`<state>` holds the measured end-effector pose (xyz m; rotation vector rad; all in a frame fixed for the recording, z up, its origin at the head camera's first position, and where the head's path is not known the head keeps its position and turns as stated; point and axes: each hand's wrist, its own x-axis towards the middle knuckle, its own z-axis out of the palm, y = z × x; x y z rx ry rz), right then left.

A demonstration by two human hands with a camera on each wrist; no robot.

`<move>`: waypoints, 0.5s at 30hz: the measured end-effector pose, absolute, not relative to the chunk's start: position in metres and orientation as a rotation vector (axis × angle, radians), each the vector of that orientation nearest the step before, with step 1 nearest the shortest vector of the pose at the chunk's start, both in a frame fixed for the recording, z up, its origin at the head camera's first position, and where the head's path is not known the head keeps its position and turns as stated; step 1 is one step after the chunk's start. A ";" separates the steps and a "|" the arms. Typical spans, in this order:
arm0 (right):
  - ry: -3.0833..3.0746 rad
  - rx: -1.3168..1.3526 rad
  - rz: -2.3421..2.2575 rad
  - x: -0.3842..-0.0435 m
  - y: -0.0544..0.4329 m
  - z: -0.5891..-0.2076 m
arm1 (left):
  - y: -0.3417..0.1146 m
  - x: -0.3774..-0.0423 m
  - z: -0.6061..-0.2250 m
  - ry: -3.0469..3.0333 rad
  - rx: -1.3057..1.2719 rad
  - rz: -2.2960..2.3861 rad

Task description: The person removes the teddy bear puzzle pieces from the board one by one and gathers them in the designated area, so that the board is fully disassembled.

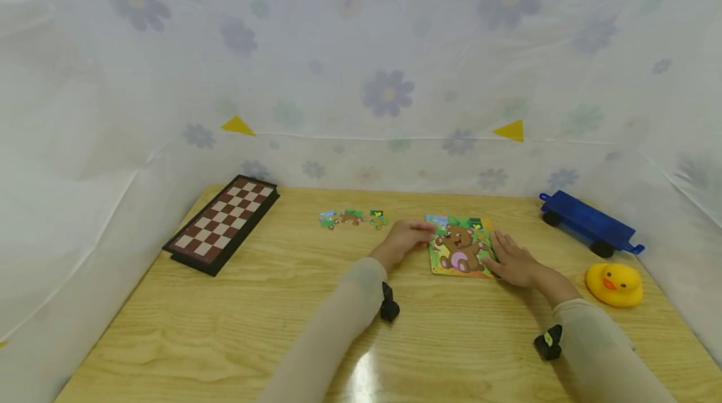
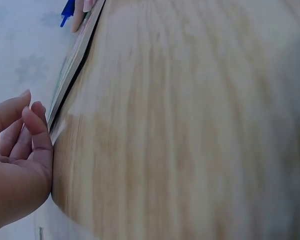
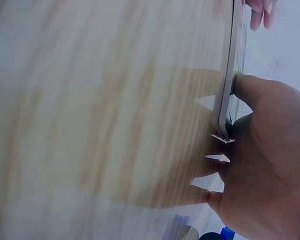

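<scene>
A square jigsaw puzzle (image 1: 459,251) with a brown bear picture lies on the wooden table. At its left edge is my left hand (image 1: 405,241), fingertips touching the upper left part. In the left wrist view, the fingers of that left hand (image 2: 22,145) are loosely bent beside the puzzle's edge (image 2: 77,60). My right hand (image 1: 513,262) rests along the right edge, fingers spread and straight. The right wrist view has the thumb of the right hand (image 3: 270,150) on the board's edge (image 3: 229,75), the other fingers at its corner.
Several loose jigsaw pieces (image 1: 352,218) lie left of the puzzle. A folded checkerboard box (image 1: 225,221) is at the far left. On the right are a blue toy wagon (image 1: 586,221) and a yellow rubber duck (image 1: 617,287). Floral white sheeting (image 1: 350,77) walls the table (image 1: 225,334).
</scene>
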<state>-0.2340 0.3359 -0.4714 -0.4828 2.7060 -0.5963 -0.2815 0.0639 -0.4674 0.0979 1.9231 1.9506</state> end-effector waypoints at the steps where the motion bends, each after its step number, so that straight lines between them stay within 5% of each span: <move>1: 2.711 -0.477 -0.575 -0.234 0.336 -0.472 | 0.065 -0.281 -0.467 1.937 0.103 1.935; 15: 2.720 -0.469 -0.554 -0.235 0.337 -0.474 | 0.081 -0.276 -0.465 2.292 0.171 1.639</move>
